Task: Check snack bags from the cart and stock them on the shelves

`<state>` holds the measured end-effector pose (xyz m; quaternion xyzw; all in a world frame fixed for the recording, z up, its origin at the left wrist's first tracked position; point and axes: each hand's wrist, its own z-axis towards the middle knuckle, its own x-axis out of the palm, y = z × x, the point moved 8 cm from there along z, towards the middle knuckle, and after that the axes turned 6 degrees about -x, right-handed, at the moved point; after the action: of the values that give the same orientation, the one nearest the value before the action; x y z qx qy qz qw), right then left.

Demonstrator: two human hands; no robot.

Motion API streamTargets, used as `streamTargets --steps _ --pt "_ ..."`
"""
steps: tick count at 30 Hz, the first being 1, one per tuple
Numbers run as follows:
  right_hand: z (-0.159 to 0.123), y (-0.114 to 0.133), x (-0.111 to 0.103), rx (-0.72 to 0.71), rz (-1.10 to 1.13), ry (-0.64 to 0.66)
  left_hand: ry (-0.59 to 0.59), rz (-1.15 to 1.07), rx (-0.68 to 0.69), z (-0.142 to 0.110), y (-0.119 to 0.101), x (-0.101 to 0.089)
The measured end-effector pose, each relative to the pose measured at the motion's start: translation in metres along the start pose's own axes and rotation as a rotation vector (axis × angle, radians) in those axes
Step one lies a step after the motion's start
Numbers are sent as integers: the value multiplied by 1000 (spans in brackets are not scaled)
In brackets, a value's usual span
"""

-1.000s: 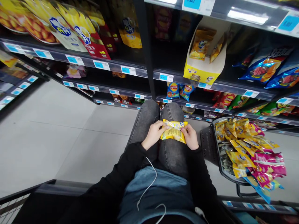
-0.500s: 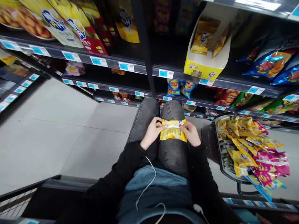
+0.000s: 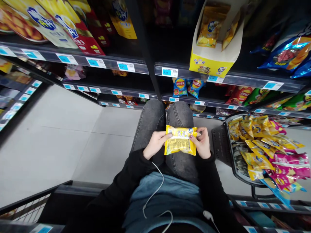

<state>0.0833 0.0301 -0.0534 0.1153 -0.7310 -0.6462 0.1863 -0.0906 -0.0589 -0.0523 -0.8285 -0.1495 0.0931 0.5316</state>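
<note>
A small yellow snack bag point(image 3: 181, 145) lies flat between my hands, over my grey jeans, its printed back with a white strip facing up. My left hand point(image 3: 155, 142) pinches the bag's left edge, thumb on top. At the opposite edge my right hand point(image 3: 202, 142) grips the bag, its thumb pressed on the front and its fingers curled behind. The fingers underneath the bag are mostly hidden.
To my right stands a black basket point(image 3: 234, 168) heaped with yellow and pink snack bags point(image 3: 291, 165). Ahead are dark shelves with price tags, a yellow display box point(image 3: 210, 66) and blue chip bags point(image 3: 179, 87). Grey tiled floor point(image 3: 70, 123) stretches to the left.
The yellow snack bag has come slightly nearer the camera and looks flatter. My right fingers have shifted to its right edge. The view has moved a little, so shelves and basket sit differently.
</note>
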Motion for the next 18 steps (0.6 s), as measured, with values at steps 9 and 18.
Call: streamTargets --steps 9,18 --pt "-12 6 25 225 236 115 308 -409 -152 -15 0 30" --pt "-26 30 4 257 -35 283 377 -261 -111 -22 -15 22"
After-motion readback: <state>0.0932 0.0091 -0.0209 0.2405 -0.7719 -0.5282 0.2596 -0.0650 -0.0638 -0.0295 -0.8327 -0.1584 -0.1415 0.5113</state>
